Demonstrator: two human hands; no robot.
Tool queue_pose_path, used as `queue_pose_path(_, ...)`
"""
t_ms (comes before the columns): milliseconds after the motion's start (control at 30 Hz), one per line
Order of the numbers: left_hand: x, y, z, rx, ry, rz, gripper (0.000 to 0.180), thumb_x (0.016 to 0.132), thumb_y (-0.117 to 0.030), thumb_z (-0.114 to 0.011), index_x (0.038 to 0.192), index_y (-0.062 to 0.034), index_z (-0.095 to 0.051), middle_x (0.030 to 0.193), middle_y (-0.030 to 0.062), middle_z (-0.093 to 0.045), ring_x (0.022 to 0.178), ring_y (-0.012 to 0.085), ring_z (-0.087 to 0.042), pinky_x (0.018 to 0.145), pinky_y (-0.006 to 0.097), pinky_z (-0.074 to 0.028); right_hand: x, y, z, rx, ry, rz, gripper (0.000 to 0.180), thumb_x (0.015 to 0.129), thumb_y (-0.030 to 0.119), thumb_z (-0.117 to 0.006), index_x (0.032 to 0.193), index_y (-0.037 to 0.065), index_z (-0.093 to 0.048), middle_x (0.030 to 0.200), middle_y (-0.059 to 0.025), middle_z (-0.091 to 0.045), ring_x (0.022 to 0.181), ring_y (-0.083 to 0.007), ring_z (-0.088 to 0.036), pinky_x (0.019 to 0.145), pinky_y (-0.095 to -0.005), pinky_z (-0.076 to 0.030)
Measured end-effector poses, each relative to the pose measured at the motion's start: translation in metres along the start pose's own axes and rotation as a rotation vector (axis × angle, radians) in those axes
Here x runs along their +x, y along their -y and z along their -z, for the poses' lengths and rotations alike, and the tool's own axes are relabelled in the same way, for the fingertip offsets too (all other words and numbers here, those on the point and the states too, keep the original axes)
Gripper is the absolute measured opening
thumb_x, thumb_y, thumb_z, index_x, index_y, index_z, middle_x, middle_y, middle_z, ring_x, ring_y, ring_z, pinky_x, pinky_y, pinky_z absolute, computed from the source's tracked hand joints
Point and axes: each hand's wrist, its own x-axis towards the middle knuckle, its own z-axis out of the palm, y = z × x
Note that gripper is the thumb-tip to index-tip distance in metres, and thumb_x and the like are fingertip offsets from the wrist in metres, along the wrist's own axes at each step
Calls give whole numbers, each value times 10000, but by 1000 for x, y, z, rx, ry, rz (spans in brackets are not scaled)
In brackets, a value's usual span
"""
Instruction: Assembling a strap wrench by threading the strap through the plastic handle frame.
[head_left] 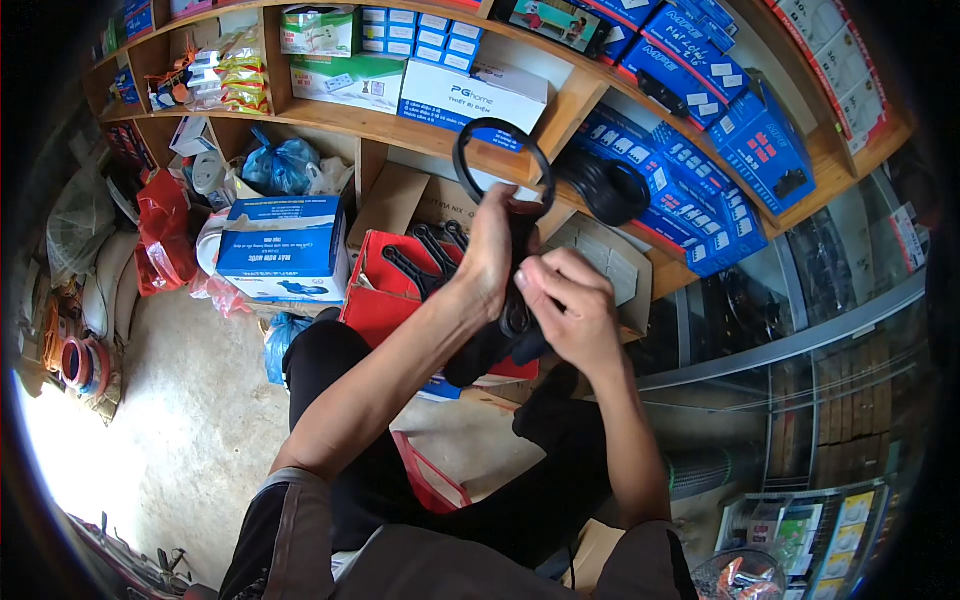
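Held out in front of me is a black looped thing (547, 170), its wide hoop standing up above my left hand (489, 245). My left fingers are closed around its lower part. My right hand (575, 308) is just to the right, thumb and fingers pinched together against the dark strands below the hoop; whatever they grip is hidden. More black material (480, 352) hangs beneath both hands, too dark to make out fully. Close by on the left, an open red box (378, 290) contains several black pieces with looped ends (405, 272).
Wooden shelves (390, 128) curve across the back, filled with cartons and bagged goods. A blue and white carton (280, 245) stands left of the red box. Another black coil (617, 190) lies right of the hoop. A glass case (760, 340) borders the right.
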Motion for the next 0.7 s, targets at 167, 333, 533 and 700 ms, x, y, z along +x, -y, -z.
queue_pose_path(167,4,-12,1,51,37,7,454,1001,-456,-414,972,-48,-612,615,59,-497,543,187,-482,567,323,-416,-10,1,-1,189,-2,-83,102,930,-5,-730,995,-80,-711,817,-105,-637,714,-183,-619,660,-305,-482)
queue_pose_path(333,-1,2,-6,-58,70,23,398,999,-463,-455,922,-99,-595,628,21,-506,532,166,-467,520,325,-407,11,-18,8,-32,-59,102,98,893,-2,-723,982,-32,-693,839,-124,-597,753,-287,-633,684,-368,-509)
queue_pose_path(533,-12,4,-17,73,175,-120,534,1019,-552,-397,1047,-64,-612,738,61,-617,497,163,-532,476,283,-451,18,-39,25,72,-417,-61,131,955,6,-706,1051,-83,-708,878,-88,-683,749,-135,-624,692,-267,-484)
queue_pose_path(700,5,-11,-3,-77,469,-156,751,1019,-664,-331,1159,12,-625,754,129,-639,484,164,-527,469,268,-445,-7,-21,18,216,-444,-155,152,941,-5,-733,1032,-122,-699,869,-64,-644,780,-106,-586,685,-239,-450)
